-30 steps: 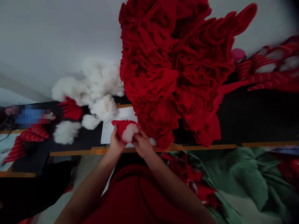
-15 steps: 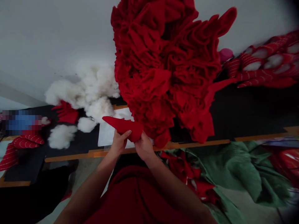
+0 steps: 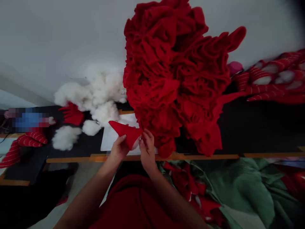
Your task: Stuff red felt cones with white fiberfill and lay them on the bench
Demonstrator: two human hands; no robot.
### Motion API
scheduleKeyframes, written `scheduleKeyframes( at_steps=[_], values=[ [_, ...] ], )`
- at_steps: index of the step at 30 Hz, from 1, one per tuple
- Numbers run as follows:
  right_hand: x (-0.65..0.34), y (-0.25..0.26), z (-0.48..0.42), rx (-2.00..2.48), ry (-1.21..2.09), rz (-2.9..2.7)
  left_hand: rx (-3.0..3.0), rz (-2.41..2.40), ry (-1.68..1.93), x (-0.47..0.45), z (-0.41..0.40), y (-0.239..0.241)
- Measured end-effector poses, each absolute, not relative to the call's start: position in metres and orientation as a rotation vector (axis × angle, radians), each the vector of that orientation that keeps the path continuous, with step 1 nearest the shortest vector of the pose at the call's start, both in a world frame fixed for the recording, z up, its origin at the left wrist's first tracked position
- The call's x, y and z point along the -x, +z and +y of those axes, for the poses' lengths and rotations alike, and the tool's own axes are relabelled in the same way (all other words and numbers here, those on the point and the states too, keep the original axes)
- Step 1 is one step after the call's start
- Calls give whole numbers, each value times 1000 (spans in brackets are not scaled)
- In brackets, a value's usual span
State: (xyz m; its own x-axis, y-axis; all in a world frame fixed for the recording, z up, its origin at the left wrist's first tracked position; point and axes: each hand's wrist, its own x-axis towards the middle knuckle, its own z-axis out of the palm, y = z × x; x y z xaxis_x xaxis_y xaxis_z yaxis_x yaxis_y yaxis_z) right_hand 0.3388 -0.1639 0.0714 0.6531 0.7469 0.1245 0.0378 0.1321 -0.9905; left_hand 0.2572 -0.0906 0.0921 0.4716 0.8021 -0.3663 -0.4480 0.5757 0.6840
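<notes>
Both hands are clamping one piece. Left hand [image 3: 118,149] is gripping the red cone [image 3: 124,130] round its wide end, with the tip pointing up-left, away from the red fabric pile [image 3: 176,76]. Right hand [image 3: 147,149] is pinching the cone's open rim, fingertips close against the pile's lower-left edge. A bit of white filling [image 3: 136,145] is showing at that mouth, so the split grip looks like one hand steadying the body while the other is working the opening. Cone is hovering over a white sheet [image 3: 107,143], just left of the pile. Loose stuffing heap [image 3: 95,95] is sitting left of the pile, probably kept within reach. Striped pieces [image 3: 267,79] are lying right of the pile, well apart.
</notes>
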Motion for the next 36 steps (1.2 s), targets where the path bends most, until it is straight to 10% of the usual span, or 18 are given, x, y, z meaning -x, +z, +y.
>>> scheduleKeyframes(
  at_steps=[36],
  values=[
    [-344, 81, -158, 1420, 149, -1193, -503, 729, 698, -248, -90, 96]
  ],
)
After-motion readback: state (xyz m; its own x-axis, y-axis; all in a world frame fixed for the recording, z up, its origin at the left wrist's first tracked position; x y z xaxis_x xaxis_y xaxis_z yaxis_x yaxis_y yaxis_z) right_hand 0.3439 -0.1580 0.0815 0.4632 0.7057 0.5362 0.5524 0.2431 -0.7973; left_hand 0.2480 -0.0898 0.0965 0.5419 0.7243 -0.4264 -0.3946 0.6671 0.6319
